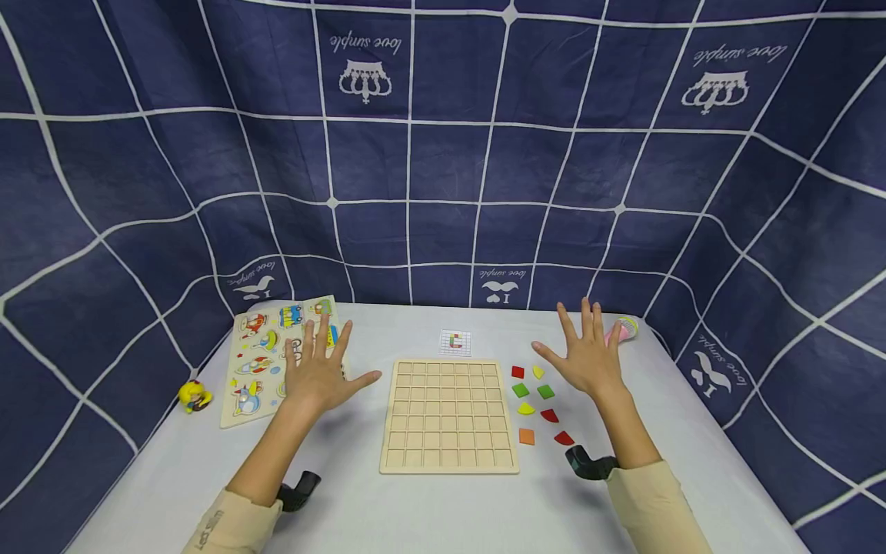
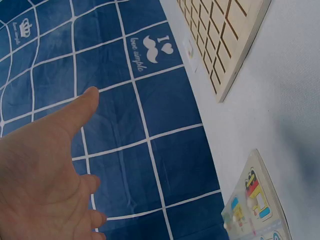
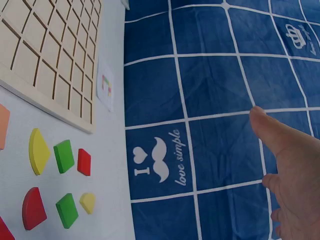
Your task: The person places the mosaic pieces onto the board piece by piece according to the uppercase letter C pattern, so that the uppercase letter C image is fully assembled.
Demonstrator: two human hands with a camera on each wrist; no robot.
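Yellow toy (image 1: 194,396) at counter's (image 1: 346,523) left edge, stray bump could tip it. Puzzle board (image 1: 273,354) next; left hand (image 1: 318,379) raised by it, fingers spread, holding nothing. Grid board (image 1: 449,416) mid-counter, loose pieces (image 1: 521,391) just right: thin, probably scatter if brushed. Right hand (image 1: 590,360) empty too, fingers spread, well apart from left; black wrist mount (image 1: 588,465) might snag red piece (image 1: 564,438) imo.

picture puzzle (image 1: 258,377), yellow figurine (image 1: 194,396) left; pink microphone (image 1: 627,329) right; navy curtain (image 1: 446,161) behind.

Navy curtain (image 1: 443,161) – white-gridded; pieces (image 1: 526,409) – red, green, yellow, one orange.
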